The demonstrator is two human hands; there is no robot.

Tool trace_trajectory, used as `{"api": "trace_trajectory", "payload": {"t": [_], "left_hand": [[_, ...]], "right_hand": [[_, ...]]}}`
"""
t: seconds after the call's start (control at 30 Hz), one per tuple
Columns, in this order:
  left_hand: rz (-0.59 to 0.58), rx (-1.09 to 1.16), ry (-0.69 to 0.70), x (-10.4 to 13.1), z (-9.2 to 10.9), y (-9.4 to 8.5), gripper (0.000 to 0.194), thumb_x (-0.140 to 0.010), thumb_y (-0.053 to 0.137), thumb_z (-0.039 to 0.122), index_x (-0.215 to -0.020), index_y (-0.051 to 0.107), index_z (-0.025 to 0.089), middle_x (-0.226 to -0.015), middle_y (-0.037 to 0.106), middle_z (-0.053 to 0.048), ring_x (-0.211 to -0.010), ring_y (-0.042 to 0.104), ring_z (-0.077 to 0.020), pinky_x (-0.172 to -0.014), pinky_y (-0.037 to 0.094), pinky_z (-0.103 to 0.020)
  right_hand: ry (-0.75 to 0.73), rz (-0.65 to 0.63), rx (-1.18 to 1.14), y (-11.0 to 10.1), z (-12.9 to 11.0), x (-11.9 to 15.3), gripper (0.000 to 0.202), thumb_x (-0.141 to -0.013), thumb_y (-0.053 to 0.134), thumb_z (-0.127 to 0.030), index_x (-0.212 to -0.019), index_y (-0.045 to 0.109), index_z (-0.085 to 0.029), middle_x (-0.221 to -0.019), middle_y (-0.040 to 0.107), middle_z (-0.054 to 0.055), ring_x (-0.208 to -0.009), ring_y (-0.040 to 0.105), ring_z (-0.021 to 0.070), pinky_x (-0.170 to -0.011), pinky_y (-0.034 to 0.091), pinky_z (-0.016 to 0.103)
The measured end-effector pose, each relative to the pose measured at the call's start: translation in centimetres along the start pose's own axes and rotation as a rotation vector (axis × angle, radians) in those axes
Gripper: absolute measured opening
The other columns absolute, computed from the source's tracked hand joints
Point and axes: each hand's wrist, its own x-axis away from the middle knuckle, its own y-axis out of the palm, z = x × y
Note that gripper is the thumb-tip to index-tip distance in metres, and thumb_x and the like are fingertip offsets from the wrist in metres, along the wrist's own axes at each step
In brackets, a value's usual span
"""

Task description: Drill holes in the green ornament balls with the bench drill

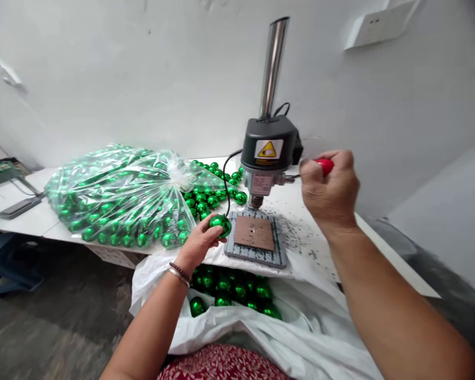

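My left hand (pixel 202 238) is closed around a shiny green ball (pixel 220 226), just left of the drill press base (pixel 279 256). My right hand (pixel 332 192) grips the red knob of the drill press lever (pixel 325 166), at the right of the machine's head. The black drill press (pixel 267 142) stands upright on the table, with a chrome column and a warning label. Under its chuck (pixel 255 201) lies a square brown board (pixel 254 233) with a small hole in the middle. Nothing lies on that board's hole.
A large clear plastic bag (pixel 114 195) of green balls sits on the white table (pixel 306 211), with loose green balls (pixel 212 200) beside it. Dark shavings surround the base. Below, an open white sack (pixel 154 274) holds more balls. A blue stool (pixel 11 258) stands left.
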Motion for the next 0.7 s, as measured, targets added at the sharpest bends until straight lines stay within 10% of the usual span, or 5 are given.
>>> {"api": "trace_trajectory", "payload": {"t": [0.2,0.7], "left_hand": [[-0.148,0.411,-0.177,-1.4,-2.7,2.1,0.068,-0.067,0.073,0.051,-0.126,0.050,0.026,-0.099,0.066,-0.004,-0.072,0.061,-0.0118,-0.059,0.044,-0.022],[-0.133,-0.484,0.113,-5.8,-2.6,3.6,0.054,-0.073,0.068,0.037,-0.120,0.052,0.016,-0.107,0.065,-0.006,-0.088,0.061,-0.0162,-0.084,0.050,-0.031]], "right_hand": [[-0.029,0.004,0.025,0.3,0.8,0.0,0.020,-0.076,0.053,-0.039,-0.082,0.044,-0.022,-0.071,0.052,-0.001,-0.061,0.044,0.0103,-0.064,0.039,0.028],[-0.203,0.038,0.055,0.6,2.2,0.0,0.022,-0.087,0.046,-0.043,-0.088,0.046,-0.021,-0.077,0.051,-0.001,-0.065,0.048,0.0074,-0.065,0.044,0.023]]}}
